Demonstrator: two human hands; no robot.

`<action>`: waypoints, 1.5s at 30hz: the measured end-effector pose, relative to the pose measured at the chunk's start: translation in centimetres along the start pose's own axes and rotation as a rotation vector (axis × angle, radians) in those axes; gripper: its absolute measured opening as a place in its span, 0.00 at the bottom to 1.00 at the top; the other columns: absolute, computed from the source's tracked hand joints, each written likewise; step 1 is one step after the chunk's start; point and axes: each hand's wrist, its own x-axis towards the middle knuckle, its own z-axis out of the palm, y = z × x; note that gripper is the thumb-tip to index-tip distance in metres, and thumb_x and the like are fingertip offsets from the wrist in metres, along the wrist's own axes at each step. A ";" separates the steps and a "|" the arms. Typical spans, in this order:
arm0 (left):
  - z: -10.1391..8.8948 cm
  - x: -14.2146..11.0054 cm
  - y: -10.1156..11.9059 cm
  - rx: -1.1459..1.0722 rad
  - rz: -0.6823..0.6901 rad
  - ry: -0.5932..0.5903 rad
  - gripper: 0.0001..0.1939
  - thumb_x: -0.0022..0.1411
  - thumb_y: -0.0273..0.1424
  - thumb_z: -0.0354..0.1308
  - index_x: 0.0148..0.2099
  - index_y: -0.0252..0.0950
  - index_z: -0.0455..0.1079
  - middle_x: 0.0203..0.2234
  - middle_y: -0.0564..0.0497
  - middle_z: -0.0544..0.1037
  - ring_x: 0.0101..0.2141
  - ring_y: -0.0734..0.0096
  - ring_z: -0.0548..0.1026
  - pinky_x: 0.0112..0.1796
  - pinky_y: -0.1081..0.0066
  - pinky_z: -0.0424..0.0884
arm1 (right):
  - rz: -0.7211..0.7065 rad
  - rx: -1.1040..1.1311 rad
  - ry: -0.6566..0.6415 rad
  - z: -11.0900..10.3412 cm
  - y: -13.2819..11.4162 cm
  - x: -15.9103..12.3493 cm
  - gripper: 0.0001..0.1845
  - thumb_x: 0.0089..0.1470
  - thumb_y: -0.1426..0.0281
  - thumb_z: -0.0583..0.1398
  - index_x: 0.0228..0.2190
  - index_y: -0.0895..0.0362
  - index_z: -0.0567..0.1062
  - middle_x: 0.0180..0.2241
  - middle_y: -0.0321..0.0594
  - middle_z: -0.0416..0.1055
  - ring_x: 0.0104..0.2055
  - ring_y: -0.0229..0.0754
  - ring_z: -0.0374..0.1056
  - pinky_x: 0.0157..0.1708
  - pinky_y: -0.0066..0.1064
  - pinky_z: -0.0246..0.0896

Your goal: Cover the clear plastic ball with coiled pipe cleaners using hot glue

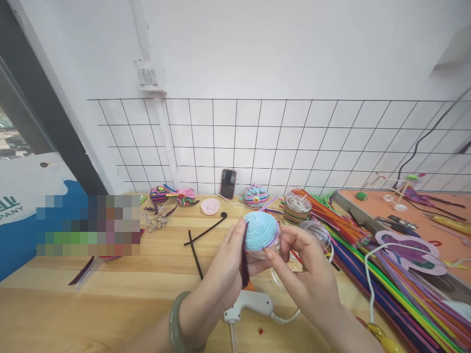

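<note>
Between my hands is a round ball (261,229) covered in coiled light-blue pipe cleaner, with a purple strip along its lower right edge and what looks like clear plastic beneath. My left hand (231,260) wraps around its left side, thumb on top. A dark purple tassel (245,260) hangs down by that thumb. At the lower right rim, the thumb and forefinger of my right hand (305,264) press on the purple edge; both hands are closed on the ball. Below them lies a white glue gun (253,303) with its cord.
Bundled coloured pipe cleaners (397,274) cover the table's right side. Black pipe cleaners (206,229) lie left of my hands. Along the back are a pink dish (210,206), a phone (228,183), a decorated ball (255,195) and a clear container (297,208). A white cable (369,274) loops at right.
</note>
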 end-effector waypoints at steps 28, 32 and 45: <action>0.2 -0.2 -0.3 0.020 0.055 0.011 0.22 0.65 0.43 0.53 0.53 0.33 0.68 0.38 0.40 0.81 0.38 0.59 0.80 0.40 0.63 0.76 | -0.174 -0.035 0.008 -0.2 0.1 0.1 0.22 0.57 0.74 0.60 0.52 0.54 0.63 0.26 0.32 0.63 0.25 0.38 0.63 0.28 0.34 0.65; 0.2 -0.1 -0.4 0.026 0.063 0.005 0.23 0.64 0.45 0.54 0.53 0.33 0.68 0.37 0.40 0.81 0.41 0.56 0.79 0.40 0.62 0.75 | -0.196 -0.059 0.017 -0.3 -0.2 0.2 0.19 0.57 0.74 0.59 0.50 0.54 0.64 0.25 0.31 0.62 0.25 0.39 0.63 0.29 0.35 0.66; 0.5 -0.2 0.0 0.036 0.061 0.039 0.22 0.64 0.44 0.53 0.53 0.33 0.66 0.40 0.41 0.80 0.43 0.57 0.79 0.43 0.62 0.74 | -0.272 -0.065 0.035 -0.3 -0.4 0.4 0.20 0.57 0.76 0.59 0.50 0.54 0.64 0.25 0.31 0.61 0.24 0.38 0.63 0.29 0.34 0.65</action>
